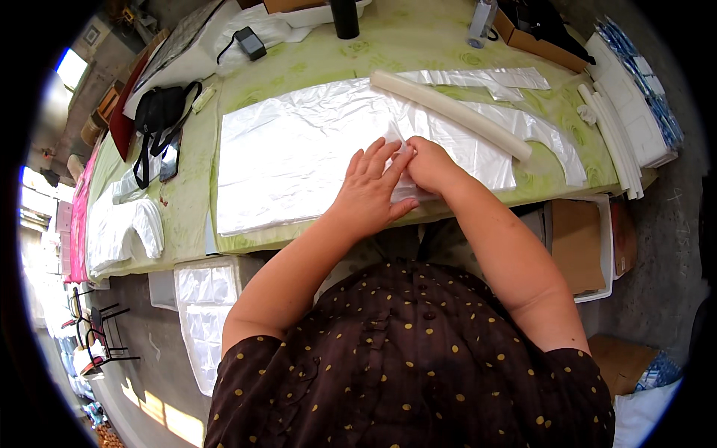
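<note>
White plastic bags [276, 157] lie flat in a stack on the table in front of me. My left hand [372, 179] rests over the stack's right part, its fingers spread and its palm down. Close against its fingertips, my right hand [432, 166] is closed in a pinch on a raised fold of the thin white plastic. A long pale roll [448, 112] lies slantwise on the sheets just beyond my right hand. Further right, a strap-shaped piece of white plastic [549, 134] curves along the table.
The table has a green patterned cover [299, 89]. On its left lie a black bag [160, 112], a phone [170, 160] and folded white plastic [127, 231]. A black cup [345, 19] and a clear bottle [482, 22] stand at the back. White tubes [609, 138] lie at the right edge.
</note>
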